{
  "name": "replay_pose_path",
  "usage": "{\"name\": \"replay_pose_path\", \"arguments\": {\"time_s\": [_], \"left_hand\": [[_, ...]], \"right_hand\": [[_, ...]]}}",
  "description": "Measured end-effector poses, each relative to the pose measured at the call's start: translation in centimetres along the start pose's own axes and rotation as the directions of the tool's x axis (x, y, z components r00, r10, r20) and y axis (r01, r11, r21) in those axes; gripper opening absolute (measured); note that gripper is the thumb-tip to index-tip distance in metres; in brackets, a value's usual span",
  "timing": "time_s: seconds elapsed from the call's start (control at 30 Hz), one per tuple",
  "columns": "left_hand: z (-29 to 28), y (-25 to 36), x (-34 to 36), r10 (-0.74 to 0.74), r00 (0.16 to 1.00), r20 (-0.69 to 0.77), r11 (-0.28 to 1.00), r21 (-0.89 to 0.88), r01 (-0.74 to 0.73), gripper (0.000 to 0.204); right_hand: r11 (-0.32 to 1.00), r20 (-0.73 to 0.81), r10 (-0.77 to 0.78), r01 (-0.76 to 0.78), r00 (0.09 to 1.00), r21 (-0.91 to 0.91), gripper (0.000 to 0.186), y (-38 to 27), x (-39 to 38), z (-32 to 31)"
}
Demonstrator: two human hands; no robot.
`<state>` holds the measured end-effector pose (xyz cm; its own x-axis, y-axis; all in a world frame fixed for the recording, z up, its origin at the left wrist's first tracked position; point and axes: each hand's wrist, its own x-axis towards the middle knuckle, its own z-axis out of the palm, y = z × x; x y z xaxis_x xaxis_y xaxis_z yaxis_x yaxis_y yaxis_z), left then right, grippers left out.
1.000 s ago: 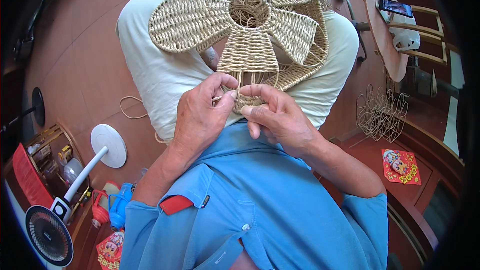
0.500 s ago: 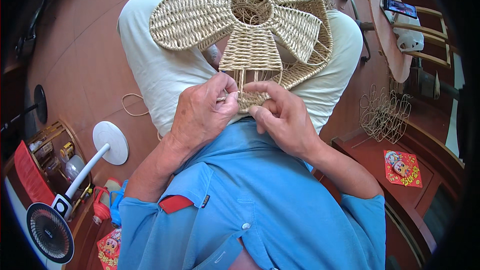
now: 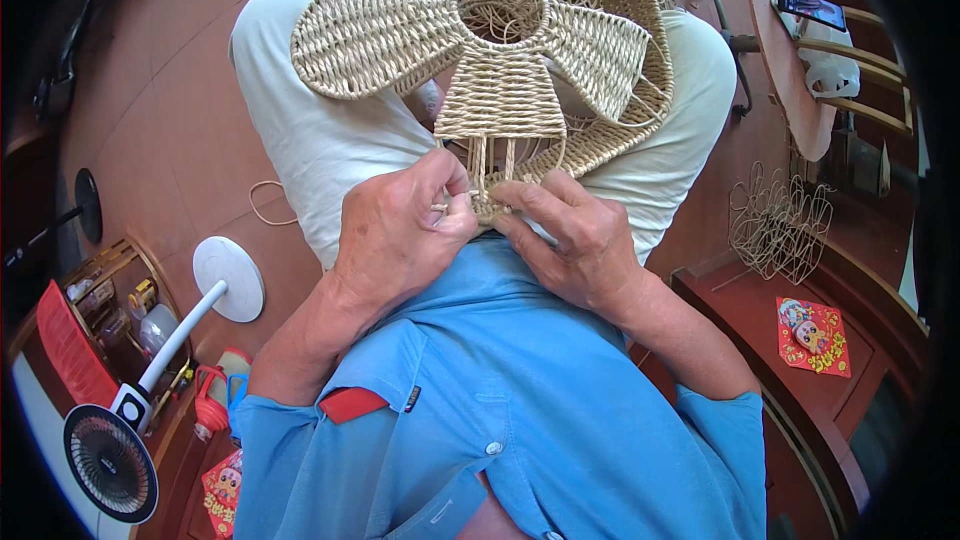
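The woven flower [image 3: 480, 30] lies flat on the person's lap, over the pale trousers. It is made of straw-coloured rope. I can count 4 full petals around 1 round hole in the middle. The petal being made points straight down toward the person's belly, and its long way runs from the hole to the hands. The left hand [image 3: 400, 230] pinches a thin strand at the petal's open end. The right hand [image 3: 575, 240] presses its fingers on the same end. Both hands touch each other. 1 small white fan [image 3: 110, 460] stands on the floor at the left.
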<state>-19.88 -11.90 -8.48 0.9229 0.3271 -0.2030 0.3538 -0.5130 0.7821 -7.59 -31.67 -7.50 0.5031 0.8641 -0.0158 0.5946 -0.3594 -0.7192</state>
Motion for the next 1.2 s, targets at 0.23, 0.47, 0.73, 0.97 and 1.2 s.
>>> {"name": "replay_pose_path", "arguments": {"time_s": [0.23,0.47,0.73,0.97,1.2], "left_hand": [[-0.2,-0.2,-0.3,-0.030,0.999,0.010,0.997,-0.068,0.031,0.011],[-1.0,-0.1,-2.2,-0.058,0.994,0.097,0.993,-0.100,0.068,0.017],[-1.2,-0.8,-1.3,0.313,0.950,0.008,0.944,0.109,-0.312,0.013],[-0.5,-1.6,0.5,0.231,0.971,-0.062,0.963,-0.128,-0.237,0.011],[0.3,-1.0,0.9,0.134,0.978,-0.159,0.983,-0.102,-0.151,0.012]], "right_hand": [[0.996,-0.004,-0.069,0.069,0.998,-0.064,0.019,0.5,0.9,0.3],[0.988,-0.197,-0.153,0.147,0.968,-0.045,0.020,0.4,1.6,1.9],[0.988,-0.147,-0.149,0.143,0.978,-0.053,0.018,0.3,1.6,2.0],[0.995,-0.232,-0.103,0.098,0.967,-0.035,0.013,0.5,1.6,3.0],[0.994,-0.319,-0.094,0.071,0.943,-0.085,0.013,-0.4,1.9,3.7]]}}
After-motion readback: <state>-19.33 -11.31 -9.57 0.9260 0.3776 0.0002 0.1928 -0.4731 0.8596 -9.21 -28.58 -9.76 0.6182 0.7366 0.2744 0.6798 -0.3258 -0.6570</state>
